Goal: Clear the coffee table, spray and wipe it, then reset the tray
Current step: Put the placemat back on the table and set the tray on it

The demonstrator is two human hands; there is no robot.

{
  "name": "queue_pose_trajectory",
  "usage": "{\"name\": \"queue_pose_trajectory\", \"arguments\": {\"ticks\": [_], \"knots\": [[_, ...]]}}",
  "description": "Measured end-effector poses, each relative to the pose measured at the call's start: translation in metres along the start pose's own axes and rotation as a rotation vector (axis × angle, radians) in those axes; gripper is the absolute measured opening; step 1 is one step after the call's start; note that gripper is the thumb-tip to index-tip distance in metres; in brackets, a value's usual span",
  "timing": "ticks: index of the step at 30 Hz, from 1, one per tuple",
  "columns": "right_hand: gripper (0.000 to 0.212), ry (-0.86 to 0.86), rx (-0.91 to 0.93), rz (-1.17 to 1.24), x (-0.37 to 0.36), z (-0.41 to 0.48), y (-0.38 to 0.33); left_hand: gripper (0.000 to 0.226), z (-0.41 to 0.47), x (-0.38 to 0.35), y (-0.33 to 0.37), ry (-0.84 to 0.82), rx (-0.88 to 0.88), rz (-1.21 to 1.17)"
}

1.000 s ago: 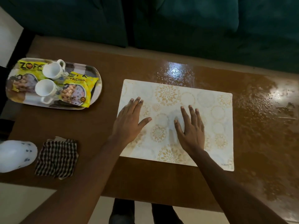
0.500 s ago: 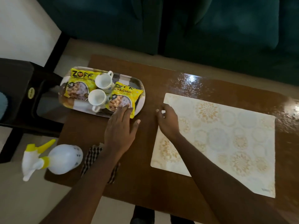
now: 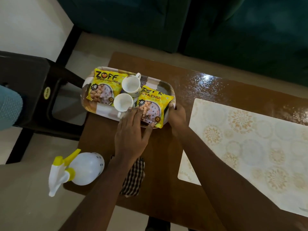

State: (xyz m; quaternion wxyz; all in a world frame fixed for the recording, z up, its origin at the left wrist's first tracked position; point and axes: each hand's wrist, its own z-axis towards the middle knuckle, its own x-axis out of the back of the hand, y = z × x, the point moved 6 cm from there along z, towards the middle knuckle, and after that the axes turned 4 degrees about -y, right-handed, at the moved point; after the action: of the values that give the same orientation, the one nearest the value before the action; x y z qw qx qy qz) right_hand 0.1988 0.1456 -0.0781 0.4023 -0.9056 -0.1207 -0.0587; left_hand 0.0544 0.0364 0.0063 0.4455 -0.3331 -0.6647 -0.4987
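both grips have left the cream floral placemat (image 3: 250, 147) and come over to the oval striped tray (image 3: 160, 84), which sits at the far-left end of the glossy brown desk (image 3: 163, 155), overhanging its edge. left grip (image 3: 131, 134) lies released, fingers straight across the near yellow snack pkt (image 3: 152, 107) & the tray's near rim. right grip (image 3: 177, 117) is clenched on the tray's right end, thumb atop the rim. tray also carries two white cups (image 3: 130, 84) & a 2nd yellow pkt (image 3: 103, 87). white spray bottle w/ yellow trigger (image 3: 86, 167) and checked cloth (image 3: 135, 177) sit at the near-left corner.
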Motion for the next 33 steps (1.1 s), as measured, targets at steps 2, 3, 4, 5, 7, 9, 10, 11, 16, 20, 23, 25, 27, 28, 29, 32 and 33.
{"name": "queue_pose_trajectory", "arguments": {"ticks": [2,3,4,5,7,9,10,11,16,20,23,25,27,28,29,32,33], "knots": [[0.028,0.064,-0.008,0.031,0.009,-0.001,0.005,0.059,0.001,0.0,0.003,0.02,-0.022,-0.017],[0.025,0.092,-0.006,0.056,0.015,-0.001,0.008,0.058,0.001,0.001,0.005,0.031,-0.034,-0.026],[0.023,0.118,-0.006,0.087,0.02,-0.002,0.009,0.057,0.001,0.003,0.008,0.044,-0.049,-0.032],[0.023,0.145,-0.01,0.108,0.027,-0.002,0.012,0.057,0.001,0.005,0.012,0.056,-0.068,-0.038],[0.025,0.207,-0.009,0.118,0.042,-0.005,0.015,0.058,0.001,0.008,0.021,0.077,-0.107,-0.047],[0.026,0.259,-0.015,0.151,0.059,-0.005,0.018,0.059,0.003,0.012,0.029,0.096,-0.14,-0.057],[0.028,0.288,-0.011,0.162,0.069,-0.007,0.019,0.059,0.004,0.014,0.033,0.105,-0.152,-0.066],[0.03,0.315,-0.004,0.159,0.081,-0.008,0.021,0.058,0.006,0.016,0.038,0.115,-0.163,-0.076],[0.03,0.369,0.036,0.19,0.153,-0.02,0.032,0.056,0.01,0.021,0.068,0.142,-0.192,-0.12],[0.037,0.398,0.042,0.206,0.219,-0.04,0.041,0.06,0.006,0.016,0.099,0.145,-0.215,-0.154],[0.029,0.447,0.014,0.223,0.266,-0.054,0.056,0.058,0.0,0.003,0.119,0.098,-0.187,-0.106],[0.028,0.488,-0.006,0.244,0.3,-0.063,0.069,0.055,-0.003,-0.015,0.133,0.041,-0.157,-0.057],[0.029,0.519,-0.023,0.256,0.332,-0.07,0.085,0.055,-0.007,-0.036,0.145,-0.028,-0.118,-0.013],[0.03,0.533,-0.031,0.259,0.347,-0.072,0.093,0.055,-0.009,-0.046,0.152,-0.062,-0.101,-0.005],[0.029,0.548,-0.038,0.262,0.361,-0.074,0.1,0.055,-0.01,-0.056,0.159,-0.097,-0.086,-0.006],[0.026,0.59,-0.05,0.249,0.397,-0.079,0.117,0.058,-0.016,-0.082,0.182,-0.197,-0.051,-0.019],[0.026,0.601,-0.052,0.245,0.408,-0.079,0.122,0.06,-0.017,-0.089,0.189,-0.224,-0.047,-0.029]]}}
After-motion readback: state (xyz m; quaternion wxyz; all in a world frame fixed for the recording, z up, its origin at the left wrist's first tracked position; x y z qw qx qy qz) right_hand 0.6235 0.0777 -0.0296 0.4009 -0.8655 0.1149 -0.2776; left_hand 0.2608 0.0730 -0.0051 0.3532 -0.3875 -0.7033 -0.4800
